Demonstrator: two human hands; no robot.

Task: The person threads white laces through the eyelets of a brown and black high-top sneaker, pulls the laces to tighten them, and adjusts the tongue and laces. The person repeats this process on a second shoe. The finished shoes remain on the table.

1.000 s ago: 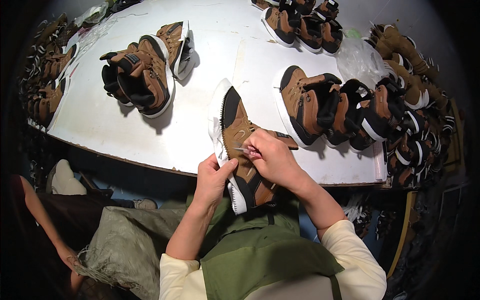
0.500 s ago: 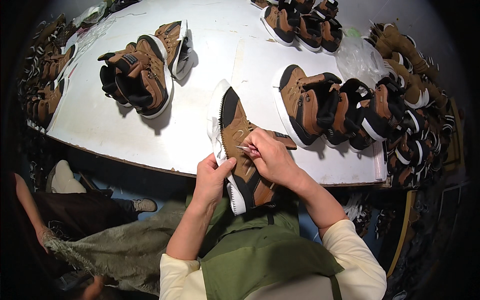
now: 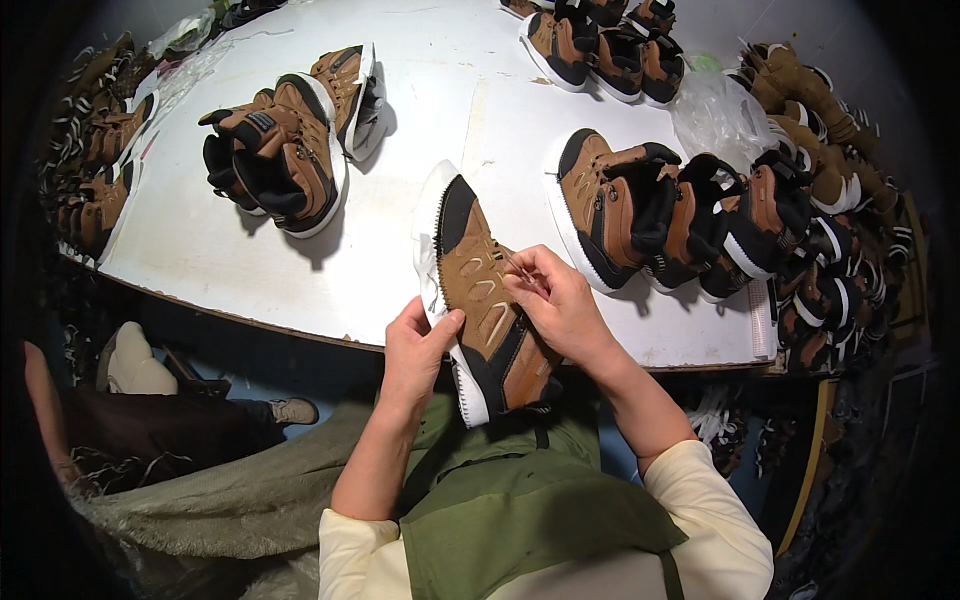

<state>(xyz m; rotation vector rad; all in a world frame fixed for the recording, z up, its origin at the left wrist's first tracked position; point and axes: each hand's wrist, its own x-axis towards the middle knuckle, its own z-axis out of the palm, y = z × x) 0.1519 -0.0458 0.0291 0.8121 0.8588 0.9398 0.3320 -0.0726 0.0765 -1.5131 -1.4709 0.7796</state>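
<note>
A brown and black high-top shoe with a white sole lies tilted on its side, toe away from me, heel over the table's front edge above my lap. My left hand grips it by the sole edge, thumb on the upper side. Pale loose material shows along the sole beside the toe. My right hand is closed in a pinch at the lacing side of the upper. Between its fingertips is a thin pointed tool; its exact kind is too small to make out.
Similar shoes stand in a row on the white table to the right, with more shoes at left and far right. A clear plastic bag lies behind the row. Heaped shoes border the right side. Another person's leg shows at lower left.
My right hand has moved slightly right and away from me, taking the thin tool from the shoe's side panel to the lacing edge. My left hand keeps its hold.
</note>
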